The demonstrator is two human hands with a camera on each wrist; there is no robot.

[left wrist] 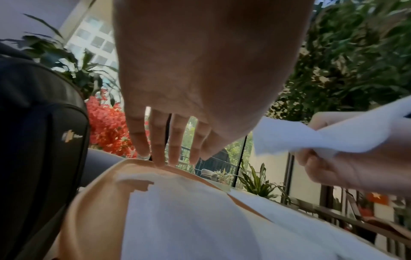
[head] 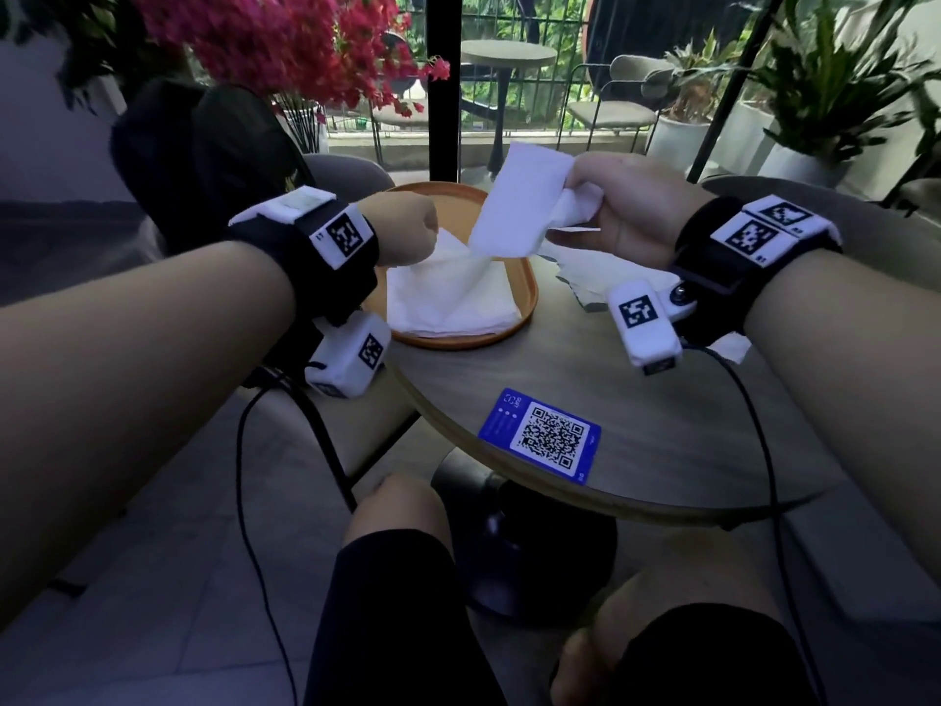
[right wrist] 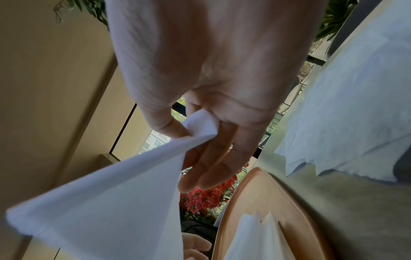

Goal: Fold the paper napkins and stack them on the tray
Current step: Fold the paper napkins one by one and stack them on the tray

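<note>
Right hand [head: 618, 211] pinches a napkin [head: 524, 201] by one corner at frame centre, lifting it clear of the tray [head: 461, 198] for folding; left hand [head: 402, 226] hovers over the stack [head: 448, 298], fingers [left wrist: 159, 140] straight, empty.

The napkins [head: 448, 293] are plain white, the tray [head: 529, 293] orange-tan, the table [head: 636, 425] grey-brown wood grain. A blue card [head: 541, 434] carries a black-and-white QR code. The wristbands [head: 326, 257] are black with white blocks bearing black-and-white square markers. The flowers [head: 285, 38] are magenta-red; the backpack [head: 203, 155] is black.
</note>
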